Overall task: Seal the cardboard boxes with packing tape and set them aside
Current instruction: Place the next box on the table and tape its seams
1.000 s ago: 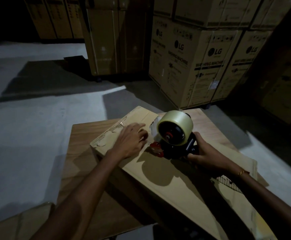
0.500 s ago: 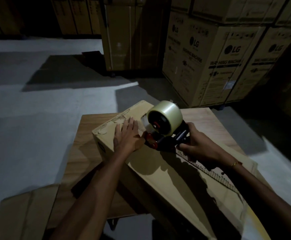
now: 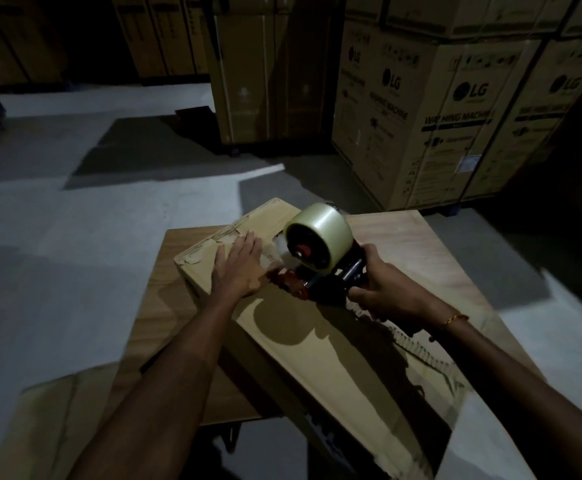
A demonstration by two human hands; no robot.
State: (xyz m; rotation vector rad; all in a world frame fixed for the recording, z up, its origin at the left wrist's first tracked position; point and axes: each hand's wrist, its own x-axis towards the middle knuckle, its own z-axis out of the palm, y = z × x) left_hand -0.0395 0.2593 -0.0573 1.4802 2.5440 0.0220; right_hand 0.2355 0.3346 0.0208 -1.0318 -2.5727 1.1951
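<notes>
Down at the lower left a flat sheet of cardboard [image 3: 40, 420] lies on the grey floor [image 3: 57, 271], partly tucked beside the wooden table [image 3: 421, 244]. On that table sits the cardboard box [image 3: 317, 358], long and plain brown, lying at a slant so that one end points away toward the far left and the other runs off toward the near right. Its top near the far end is scuffed, with patches where the paper skin has torn away. Along its right edge a torn strip shows the ribbed inner corrugation.

The left hand [image 3: 239, 268] lies flat on the box's top near the far end, fingers straight and together, pressing down on the cardboard just beside the nose of the tape dispenser [image 3: 331, 285]. The dispenser rests on the box top, its red front end touching the cardboard, a fat roll of pale clear tape [image 3: 319, 237] standing upright on its hub. A short pale stretch of tape seems to run from the roll toward the left fingers, though the dim light makes it hard to be sure.

The right hand [image 3: 386, 289] grips the dispenser's dark handle, fingers wrapped round it; a thin gold bracelet [image 3: 456, 318] circles the wrist.

Behind, to the right, stand tall stacked cartons [image 3: 456, 116] printed with LG washing machine markings.
</notes>
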